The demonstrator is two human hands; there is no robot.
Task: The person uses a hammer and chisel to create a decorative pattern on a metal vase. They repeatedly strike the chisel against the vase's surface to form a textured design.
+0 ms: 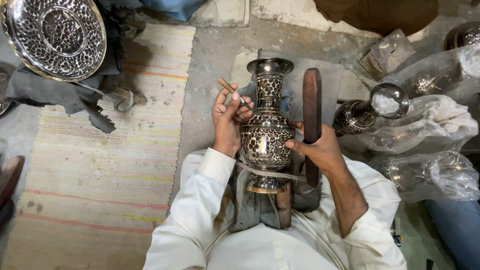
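We look down from above at a person in a white shirt sitting on the floor. An engraved metal vase (266,127) stands upright in front of their lap, its foot resting on grey cloth (255,205) between the knees, its mouth pointing away from us.

Our left hand (228,120) rests against the vase's left side. Its fingers are curled together, pinching a thin chisel (233,92) with a wooden handle; the handle sticks up and to the left, and the metal tip angles toward the vase's neck.

Our right hand (320,147) is just right of the vase. Its fingers are wrapped around a long, dark wooden mallet (312,120) held upright, and the thumb reaches left to touch the vase's belly.

On the right, near the mallet, a second engraved vase (367,110) lies tilted on its side with white paper stuffed in its mouth. Beyond it, more metal pieces lie wrapped in clear plastic bags (430,135). At the top left, well apart from the hands, an engraved round plate (55,37) rests on dark cloth. A striped woven mat (100,165) covers the floor to the left. A small block (387,52) sits on the concrete at the top right.
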